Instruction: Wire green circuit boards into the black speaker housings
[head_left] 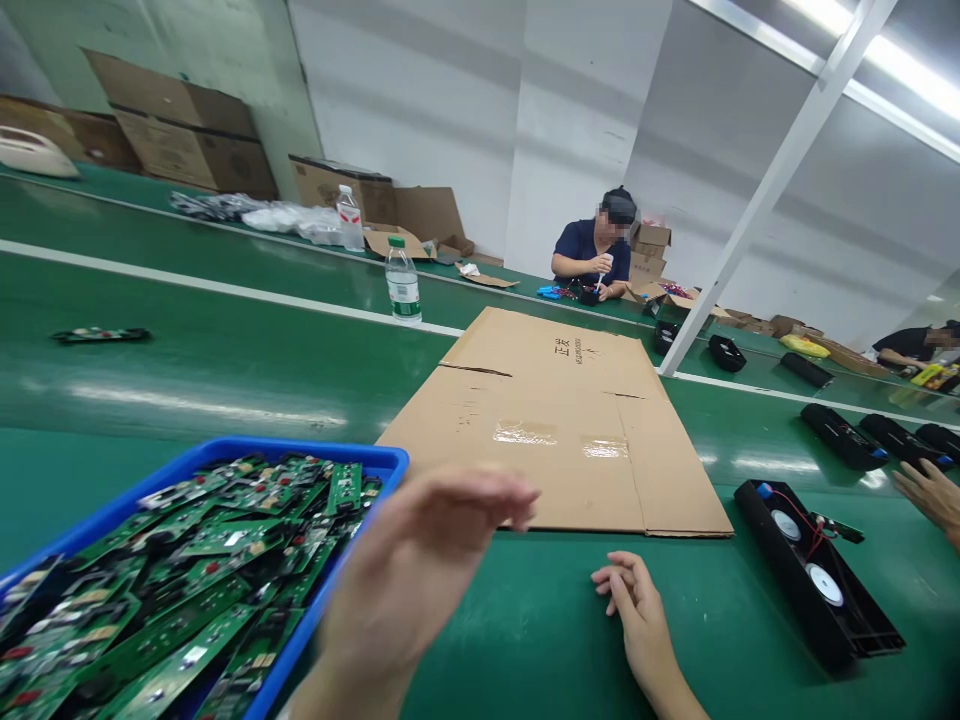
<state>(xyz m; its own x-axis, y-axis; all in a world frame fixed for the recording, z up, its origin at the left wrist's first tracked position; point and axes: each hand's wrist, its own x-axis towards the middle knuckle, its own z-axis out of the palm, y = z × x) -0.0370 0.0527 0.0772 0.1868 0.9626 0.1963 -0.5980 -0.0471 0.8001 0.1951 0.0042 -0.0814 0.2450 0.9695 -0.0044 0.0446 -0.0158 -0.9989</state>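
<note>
My left hand point(420, 570) is raised between a blue tray point(386, 460) and a flattened cardboard sheet point(555, 480). It is a little blurred, its fingers stretched out to the right with nothing in them. The tray holds a heap of green circuit boards point(232, 540). Low over the green bench point(517, 620), in front of the cardboard's near edge, my right hand point(634, 605) is open, fingers loosely bent and holding nothing I can see. To its right lies an open black speaker housing point(817, 570) with two round silver speakers, red wires and a small circuit board point(838, 527).
Another person's hand point(930, 490) reaches in at the right, near several black housings point(840, 435). A water bottle point(403, 282) stands behind the cardboard. One circuit board point(101, 334) lies at the left. Across the line, a person point(592, 250) works; a white post point(772, 190) rises at right.
</note>
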